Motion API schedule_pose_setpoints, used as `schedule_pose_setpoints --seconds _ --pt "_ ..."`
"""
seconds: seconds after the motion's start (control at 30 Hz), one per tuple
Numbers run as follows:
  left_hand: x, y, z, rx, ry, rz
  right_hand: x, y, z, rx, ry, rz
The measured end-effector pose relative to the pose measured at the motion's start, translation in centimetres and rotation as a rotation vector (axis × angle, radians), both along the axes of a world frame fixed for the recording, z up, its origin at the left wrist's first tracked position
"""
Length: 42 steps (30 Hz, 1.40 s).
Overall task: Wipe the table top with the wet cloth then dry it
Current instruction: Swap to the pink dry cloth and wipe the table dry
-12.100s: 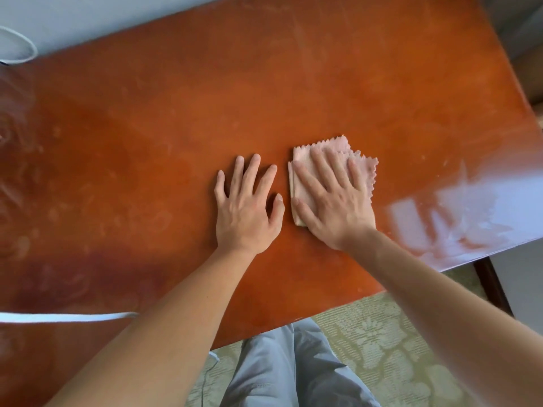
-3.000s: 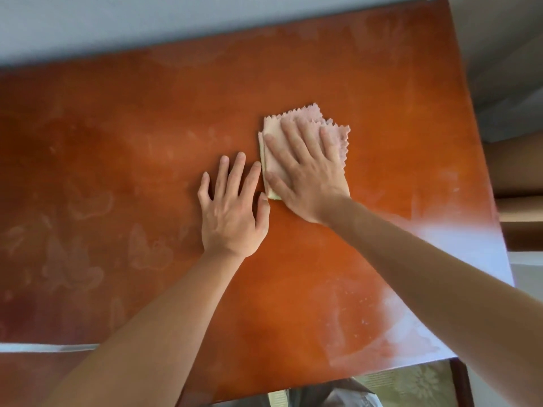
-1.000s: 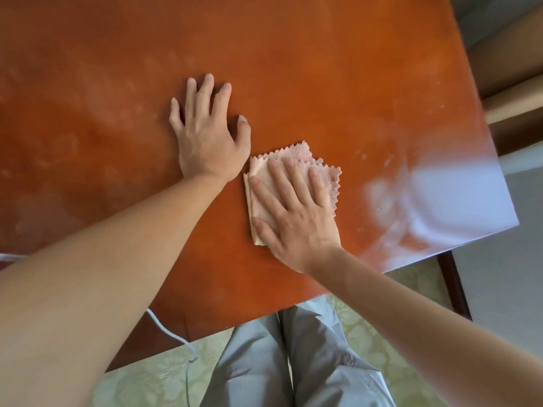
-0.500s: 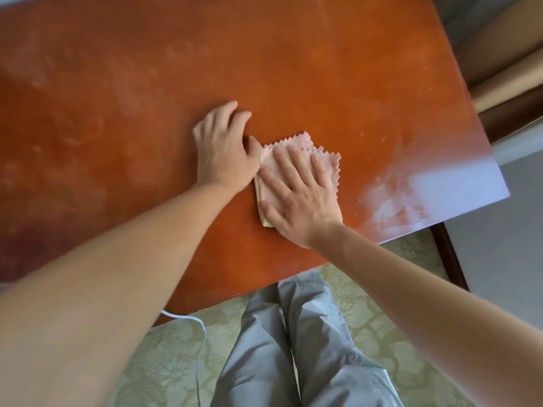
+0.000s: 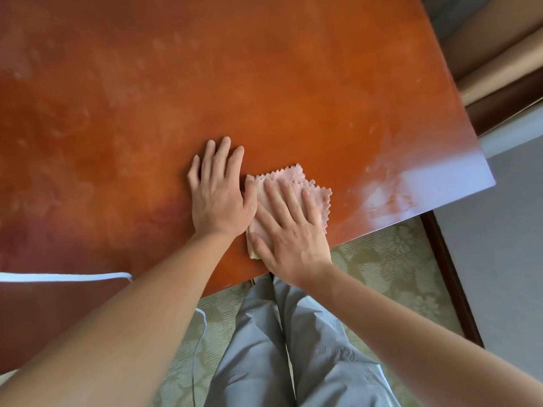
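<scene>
The right hand (image 5: 289, 230) lies flat on a folded pink cloth (image 5: 296, 183), its fingers (image 5: 283, 198) straight and spread over the fabric, pressing it down rather than gripping it. The cloth sits on the orange-brown wooden surface (image 5: 264, 83) close to the near edge, its zigzag-cut border showing beyond the fingertips on the far and right sides, and a yellowish underside corner peeking out by the heel of the hand. The left hand (image 5: 219, 195) rests palm down on the bare wood just beside the cloth on the left, fingers extended and relaxed, holding nothing; its thumb side touches the cloth's left edge and lies against the right hand's index finger. Pale smears and streaks mark the wood across the far and left parts, and a bright glare with whitish streaks covers the near right corner (image 5: 426, 186). A thin white cable (image 5: 64, 277) lies across the near left of the surface and hangs off the edge. Below the edge, grey trousers (image 5: 293, 348) stand over a pale green patterned floor covering (image 5: 388, 268). Beige and brown rolls (image 5: 496, 63) lie past the right edge of the surface
</scene>
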State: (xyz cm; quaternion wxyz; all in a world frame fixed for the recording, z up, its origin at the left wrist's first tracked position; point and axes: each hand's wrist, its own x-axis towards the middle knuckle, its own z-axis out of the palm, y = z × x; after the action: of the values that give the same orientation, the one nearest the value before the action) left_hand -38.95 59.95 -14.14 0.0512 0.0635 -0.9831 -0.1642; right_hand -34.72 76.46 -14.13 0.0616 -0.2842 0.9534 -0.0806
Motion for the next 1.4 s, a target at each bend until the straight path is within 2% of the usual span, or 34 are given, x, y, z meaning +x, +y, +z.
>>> schedule_pose_setpoints --seconds 0.17,0.37,0.6,0.77,0.9,1.1,1.27,1.4 --pt "0.0 0.1 0.2 -0.039 -0.020 0.007 -1.0 2.1 0.0 0.031 -0.010 0.083" --pt "-0.1 0.3 0.4 -0.063 -0.031 0.009 -2.8 6.5 0.4 0.089 -0.019 0.022" --pt "-0.2 0.2 0.1 -0.050 -0.005 0.005 -1.1 3.2 0.6 0.021 -0.010 -0.145" --pt "-0.1 0.2 0.1 -0.039 -0.001 0.007 0.4 0.5 0.4 -0.030 -0.021 -0.092" --pt "-0.1 0.2 0.2 -0.044 -0.006 0.004 -0.5 2.8 0.2 0.038 -0.027 0.016" --pt "-0.1 0.3 0.4 -0.037 -0.008 0.007 -2.8 6.7 0.4 0.050 -0.027 -0.074" --pt "-0.1 0.3 0.4 -0.037 -0.005 0.003 -1.5 3.2 0.5 0.056 -0.051 -0.231" --pt "-0.1 0.3 0.4 -0.027 -0.003 0.004 -0.1 -0.6 0.3 0.012 -0.050 -0.205"
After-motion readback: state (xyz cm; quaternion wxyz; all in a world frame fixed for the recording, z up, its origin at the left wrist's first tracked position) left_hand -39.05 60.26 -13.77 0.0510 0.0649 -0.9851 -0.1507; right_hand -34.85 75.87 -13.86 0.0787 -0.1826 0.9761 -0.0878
